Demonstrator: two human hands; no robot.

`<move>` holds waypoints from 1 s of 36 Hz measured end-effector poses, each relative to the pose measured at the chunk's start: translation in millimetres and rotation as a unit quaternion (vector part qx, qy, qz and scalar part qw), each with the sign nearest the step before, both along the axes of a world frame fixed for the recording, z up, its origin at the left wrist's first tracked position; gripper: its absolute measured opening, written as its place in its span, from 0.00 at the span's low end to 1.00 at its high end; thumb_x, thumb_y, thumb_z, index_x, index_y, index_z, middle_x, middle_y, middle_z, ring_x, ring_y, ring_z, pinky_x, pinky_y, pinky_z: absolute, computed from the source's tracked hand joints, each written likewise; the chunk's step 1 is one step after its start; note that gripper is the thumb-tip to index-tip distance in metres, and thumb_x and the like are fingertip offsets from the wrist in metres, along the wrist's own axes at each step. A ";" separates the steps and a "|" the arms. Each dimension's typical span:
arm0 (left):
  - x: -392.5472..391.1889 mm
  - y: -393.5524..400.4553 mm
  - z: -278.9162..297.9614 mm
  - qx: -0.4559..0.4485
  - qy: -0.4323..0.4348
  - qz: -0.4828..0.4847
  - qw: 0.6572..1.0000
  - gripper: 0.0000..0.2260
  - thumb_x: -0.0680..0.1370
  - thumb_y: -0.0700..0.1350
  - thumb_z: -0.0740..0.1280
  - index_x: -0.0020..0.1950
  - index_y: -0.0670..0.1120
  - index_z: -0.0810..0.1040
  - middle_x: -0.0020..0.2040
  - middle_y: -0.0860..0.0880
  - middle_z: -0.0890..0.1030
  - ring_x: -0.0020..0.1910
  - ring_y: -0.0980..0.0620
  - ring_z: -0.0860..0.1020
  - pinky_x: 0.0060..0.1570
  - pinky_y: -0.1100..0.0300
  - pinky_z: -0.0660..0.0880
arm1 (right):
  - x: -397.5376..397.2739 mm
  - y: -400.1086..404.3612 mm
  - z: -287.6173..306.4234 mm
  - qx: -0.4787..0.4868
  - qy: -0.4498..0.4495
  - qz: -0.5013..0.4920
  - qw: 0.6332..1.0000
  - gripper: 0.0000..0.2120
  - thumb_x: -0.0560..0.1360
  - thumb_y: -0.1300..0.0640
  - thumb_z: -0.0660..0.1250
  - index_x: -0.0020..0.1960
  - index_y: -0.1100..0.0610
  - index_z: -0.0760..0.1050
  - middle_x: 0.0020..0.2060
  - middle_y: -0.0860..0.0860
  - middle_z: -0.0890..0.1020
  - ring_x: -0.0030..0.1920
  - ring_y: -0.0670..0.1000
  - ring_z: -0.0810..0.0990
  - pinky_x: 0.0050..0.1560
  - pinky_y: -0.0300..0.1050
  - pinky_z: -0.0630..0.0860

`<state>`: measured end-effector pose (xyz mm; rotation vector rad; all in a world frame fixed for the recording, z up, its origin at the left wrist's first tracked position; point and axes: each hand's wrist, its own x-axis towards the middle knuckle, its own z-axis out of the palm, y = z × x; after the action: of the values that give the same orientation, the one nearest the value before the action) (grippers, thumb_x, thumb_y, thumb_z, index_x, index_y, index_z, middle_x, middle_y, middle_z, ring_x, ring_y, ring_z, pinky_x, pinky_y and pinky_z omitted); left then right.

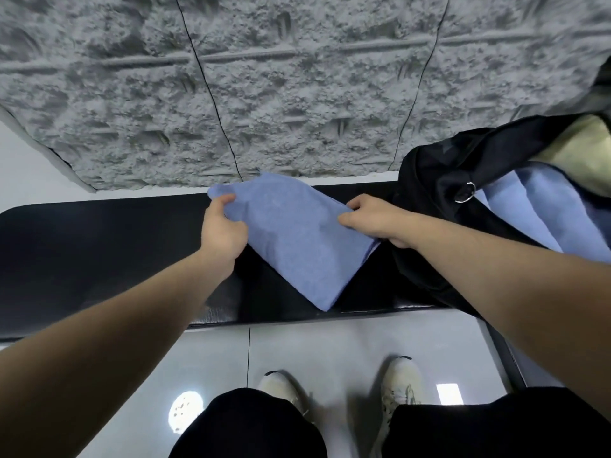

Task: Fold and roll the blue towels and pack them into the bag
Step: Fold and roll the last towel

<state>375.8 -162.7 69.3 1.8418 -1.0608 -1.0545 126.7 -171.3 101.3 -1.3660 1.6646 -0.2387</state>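
Hidden: the bag [439, 180] is cut off at the right edge.
Bag: blue rolled towels [542, 209] are seen inside.
Towel [297, 239]: held folded above the worktop [82, 252], pinched by the left hand [221, 226] and right hand [373, 219].

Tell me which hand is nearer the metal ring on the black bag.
Right. The right hand grips the folded blue towel just beside the black bag, short of the metal ring. The left hand holds the towel's far corner, well away.
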 end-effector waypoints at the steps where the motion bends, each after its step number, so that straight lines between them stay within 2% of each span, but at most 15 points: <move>1: -0.9 -5.9 -1.2 -0.004 -0.004 -0.001 1.000 0.24 0.76 0.34 0.62 0.71 0.50 0.67 0.56 0.44 0.77 0.43 0.48 0.77 0.40 0.54 0.77 | -0.6 2.0 0.0 0.010 -0.012 -0.007 1.000 0.02 0.74 0.58 0.64 0.43 0.56 0.75 0.35 0.51 0.77 0.31 0.47 0.75 0.29 0.36 0.71; 3: -5.2 -19.8 -1.0 -0.015 -0.005 0.003 1.000 0.19 0.77 0.35 0.62 0.66 0.48 0.70 0.46 0.48 0.75 0.37 0.53 0.73 0.34 0.60 0.71 | -2.7 6.0 -1.2 0.049 -0.039 -0.027 0.998 0.05 0.75 0.61 0.64 0.41 0.58 0.75 0.32 0.53 0.76 0.27 0.49 0.76 0.24 0.37 0.73; 4: -7.4 -26.4 1.3 -0.020 -0.002 0.005 1.000 0.16 0.78 0.35 0.63 0.63 0.49 0.71 0.43 0.51 0.74 0.36 0.54 0.73 0.33 0.62 0.71 | -3.2 8.4 -1.7 0.072 -0.058 -0.035 0.995 0.03 0.76 0.61 0.64 0.43 0.59 0.76 0.33 0.54 0.77 0.28 0.50 0.78 0.25 0.40 0.78; 6: -11.0 -41.1 2.8 -0.027 0.016 0.014 0.999 0.12 0.79 0.37 0.63 0.58 0.50 0.73 0.44 0.53 0.76 0.39 0.54 0.75 0.34 0.65 0.72 | -4.4 12.4 -3.9 0.100 -0.088 -0.044 0.990 0.03 0.78 0.60 0.65 0.50 0.59 0.76 0.39 0.55 0.79 0.35 0.52 0.80 0.32 0.45 0.83; 8: -14.4 -54.0 1.9 -0.031 0.045 0.030 0.998 0.09 0.79 0.36 0.61 0.51 0.50 0.75 0.49 0.49 0.79 0.44 0.52 0.77 0.38 0.64 0.73 | -5.6 15.6 -7.2 0.100 -0.099 -0.048 0.989 0.03 0.79 0.58 0.65 0.51 0.58 0.75 0.44 0.55 0.79 0.38 0.52 0.81 0.34 0.46 0.83; 10: -20.2 -63.0 0.7 -0.032 0.077 0.047 0.995 0.10 0.80 0.35 0.59 0.48 0.48 0.75 0.45 0.48 0.80 0.44 0.49 0.77 0.39 0.61 0.73 | -5.6 19.4 -10.1 0.094 -0.109 -0.049 0.988 0.02 0.80 0.58 0.64 0.50 0.56 0.74 0.44 0.55 0.79 0.38 0.52 0.81 0.33 0.46 0.83; 12: -25.7 -67.0 -0.4 -0.022 0.088 0.062 0.994 0.08 0.80 0.36 0.60 0.52 0.47 0.74 0.41 0.49 0.77 0.40 0.48 0.76 0.36 0.60 0.72 | -4.4 23.5 -12.3 0.097 -0.120 -0.054 0.987 0.02 0.80 0.57 0.64 0.51 0.56 0.73 0.44 0.56 0.80 0.36 0.53 0.82 0.32 0.46 0.82; 15: -31.0 -62.9 -1.5 0.014 0.134 0.080 0.988 0.11 0.78 0.37 0.65 0.57 0.49 0.74 0.42 0.49 0.76 0.37 0.51 0.74 0.35 0.58 0.71 | -3.6 28.9 -14.8 0.091 -0.132 -0.071 0.984 0.05 0.80 0.55 0.64 0.52 0.57 0.73 0.45 0.56 0.81 0.35 0.53 0.83 0.31 0.45 0.82; 18: -31.6 -50.8 -3.0 0.033 0.142 0.072 0.987 0.11 0.77 0.39 0.66 0.57 0.51 0.72 0.45 0.48 0.76 0.43 0.49 0.74 0.42 0.55 0.71 | -5.4 34.5 -14.9 0.090 -0.145 -0.087 0.982 0.08 0.80 0.55 0.64 0.56 0.58 0.73 0.44 0.56 0.82 0.35 0.52 0.84 0.34 0.47 0.83; 23: -29.0 -6.9 -0.9 0.081 0.121 0.025 0.989 0.17 0.75 0.43 0.68 0.62 0.53 0.69 0.59 0.48 0.77 0.56 0.46 0.78 0.57 0.45 0.77 | -10.0 45.1 -13.6 0.083 -0.168 -0.101 0.977 0.08 0.79 0.59 0.62 0.57 0.61 0.73 0.49 0.60 0.82 0.38 0.53 0.84 0.36 0.47 0.82; 26: -28.8 28.2 -1.2 0.079 0.081 -0.035 0.993 0.19 0.76 0.43 0.67 0.64 0.57 0.67 0.57 0.50 0.77 0.55 0.47 0.79 0.55 0.44 0.78 | -10.2 54.0 -12.9 0.098 -0.169 -0.095 0.976 0.07 0.80 0.60 0.59 0.57 0.60 0.72 0.49 0.60 0.82 0.40 0.54 0.85 0.38 0.48 0.82; 28: -31.2 46.2 -1.6 0.069 0.075 -0.077 0.992 0.20 0.76 0.42 0.66 0.64 0.59 0.66 0.54 0.48 0.78 0.50 0.49 0.80 0.48 0.49 0.79 | -9.3 60.3 -11.8 0.105 -0.166 -0.095 0.976 0.07 0.81 0.59 0.58 0.57 0.60 0.71 0.50 0.60 0.82 0.40 0.54 0.85 0.38 0.47 0.82; 30: -35.4 58.9 -1.9 0.054 0.058 -0.105 0.991 0.21 0.77 0.39 0.65 0.63 0.59 0.67 0.51 0.47 0.77 0.43 0.50 0.77 0.38 0.57 0.74 | -7.9 67.0 -9.0 0.108 -0.162 -0.087 0.977 0.06 0.81 0.58 0.58 0.54 0.59 0.71 0.48 0.60 0.83 0.38 0.53 0.84 0.37 0.46 0.82; 33: -39.4 73.9 -2.4 0.031 0.021 -0.121 0.992 0.19 0.76 0.35 0.62 0.59 0.59 0.72 0.53 0.48 0.78 0.38 0.51 0.74 0.35 0.61 0.71 | -7.0 80.3 -3.8 0.118 -0.147 -0.063 0.980 0.08 0.82 0.58 0.56 0.47 0.57 0.72 0.41 0.58 0.84 0.36 0.52 0.82 0.37 0.43 0.81; 36: -35.7 89.4 -2.3 0.011 -0.019 -0.109 0.994 0.17 0.78 0.36 0.61 0.59 0.57 0.73 0.53 0.50 0.75 0.34 0.55 0.70 0.27 0.70 0.67 | -7.8 93.2 -1.3 0.122 -0.127 -0.050 0.983 0.09 0.83 0.56 0.57 0.47 0.59 0.71 0.39 0.58 0.84 0.34 0.51 0.81 0.36 0.42 0.80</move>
<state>340.1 -73.3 67.0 1.7996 -1.3002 -1.1647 118.9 -78.1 99.9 -1.0257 1.4965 -0.2478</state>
